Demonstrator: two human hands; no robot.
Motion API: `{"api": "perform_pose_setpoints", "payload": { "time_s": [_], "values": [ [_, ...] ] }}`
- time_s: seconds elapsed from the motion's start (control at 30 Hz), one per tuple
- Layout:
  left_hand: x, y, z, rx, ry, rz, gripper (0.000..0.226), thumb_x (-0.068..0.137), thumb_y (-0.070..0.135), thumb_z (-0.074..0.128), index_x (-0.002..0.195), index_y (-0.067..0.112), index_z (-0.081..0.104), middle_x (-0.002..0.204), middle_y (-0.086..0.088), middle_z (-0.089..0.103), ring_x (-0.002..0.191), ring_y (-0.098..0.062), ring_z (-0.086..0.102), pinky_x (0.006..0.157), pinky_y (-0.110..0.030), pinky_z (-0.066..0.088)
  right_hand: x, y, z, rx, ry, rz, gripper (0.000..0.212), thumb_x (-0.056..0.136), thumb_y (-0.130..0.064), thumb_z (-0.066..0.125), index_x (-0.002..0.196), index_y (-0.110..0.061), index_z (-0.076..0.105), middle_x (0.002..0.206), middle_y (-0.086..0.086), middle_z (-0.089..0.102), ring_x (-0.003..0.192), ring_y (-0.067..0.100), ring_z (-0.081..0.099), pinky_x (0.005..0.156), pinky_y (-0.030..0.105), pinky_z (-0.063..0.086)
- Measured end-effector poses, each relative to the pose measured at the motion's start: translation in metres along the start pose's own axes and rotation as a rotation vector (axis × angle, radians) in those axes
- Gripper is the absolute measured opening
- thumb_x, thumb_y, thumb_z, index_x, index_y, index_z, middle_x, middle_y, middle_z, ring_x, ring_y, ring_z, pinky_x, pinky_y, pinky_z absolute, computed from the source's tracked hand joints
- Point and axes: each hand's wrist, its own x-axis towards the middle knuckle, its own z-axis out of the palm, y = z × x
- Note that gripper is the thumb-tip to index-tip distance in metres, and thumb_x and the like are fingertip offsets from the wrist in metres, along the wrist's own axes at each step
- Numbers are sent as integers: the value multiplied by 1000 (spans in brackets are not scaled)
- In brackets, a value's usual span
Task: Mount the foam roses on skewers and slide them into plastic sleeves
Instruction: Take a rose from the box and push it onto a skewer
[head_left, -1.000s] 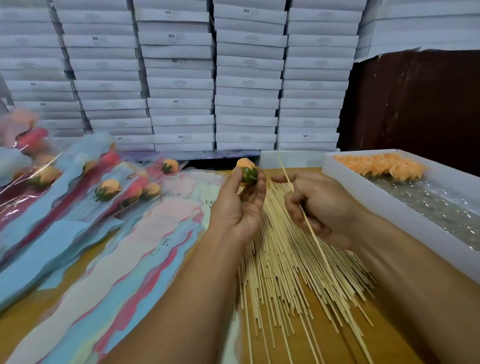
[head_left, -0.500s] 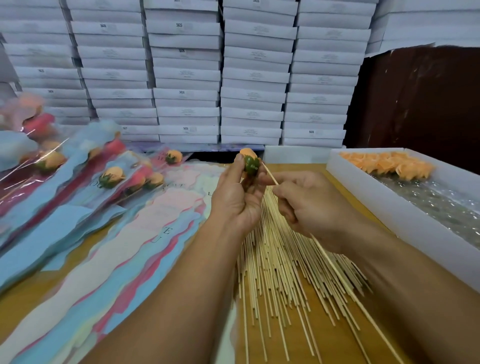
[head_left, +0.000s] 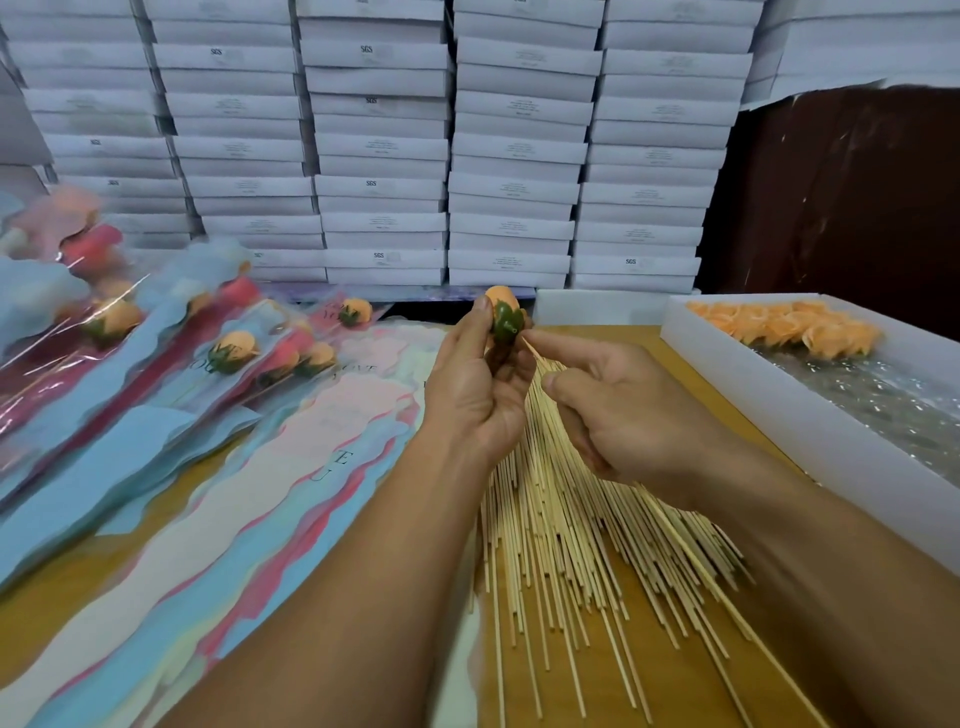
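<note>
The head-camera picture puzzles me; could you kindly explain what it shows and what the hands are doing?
No machine here: a person wears a camera on the head, looking down at their own hands. The left hand holds an orange foam rose by its green base. The right hand pinches a skewer, its tip at that base. Below lies a pile of skewers on the wooden table. On the left lie plastic sleeves and finished sleeved roses. On the right, a white box holds more roses. White boxes are stacked behind.

orange rose (head_left: 502, 300), green calyx (head_left: 505, 323), white boxes (head_left: 382, 145)
</note>
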Motion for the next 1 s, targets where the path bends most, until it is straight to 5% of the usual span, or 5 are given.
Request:
{"api": "perform_pose_setpoints", "payload": {
  "time_s": [0.07, 0.2, 1.0],
  "values": [
    [0, 0, 0, -1, -9, 0, 52, 95, 21, 64, 140, 0, 51, 92, -17, 65, 75, -18, 64, 92, -30, 53, -1, -2, 1, 10, 1, 2, 63, 101, -12, 42, 92, -70, 63, 46, 4, 37, 36, 13, 32, 37, 24, 28],
    [0, -2, -1, -15, -22, -17, 51, 95, 19, 65, 139, -3, 52, 89, -19, 66, 80, -21, 63, 113, -42, 41, -1, -2, 1, 20, 1, 10, 53, 102, -10, 42, 103, -60, 60, 45, 3, 36, 36, 12, 31, 39, 25, 28],
    [-2, -3, -1, 36, -8, 21, 49, 95, 14, 65, 139, -3, 52, 100, -21, 64, 79, -21, 63, 109, -43, 42, -3, -3, 0, 70, -25, 3, 63, 102, -10, 42, 90, -68, 65, 42, 3, 40, 33, 10, 34, 35, 21, 30]
  ]
}}
